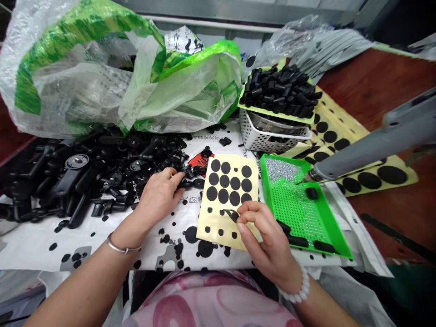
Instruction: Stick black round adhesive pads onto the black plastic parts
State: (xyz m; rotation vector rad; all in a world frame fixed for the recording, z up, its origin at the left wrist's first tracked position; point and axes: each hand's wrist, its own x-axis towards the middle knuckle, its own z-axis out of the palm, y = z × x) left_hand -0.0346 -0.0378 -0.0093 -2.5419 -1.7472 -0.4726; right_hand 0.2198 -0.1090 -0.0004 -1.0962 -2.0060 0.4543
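My right hand pinches a round black sticker, which is curled and tilted over the lower part of a pale yellow sticker sheet. Rows of black dots remain on that sheet, with small black centres in bare spots. My left hand rests at the right edge of a heap of black plastic parts, its fingers curled on a slim black plastic part that points toward the sheet. The fingertips partly hide its near end.
Right of the sheet lies a green tray with small screws and black pieces. An electric screwdriver reaches over it. Behind stand a white basket topped with black tubes and green-and-clear plastic bags. More sticker sheets lie right.
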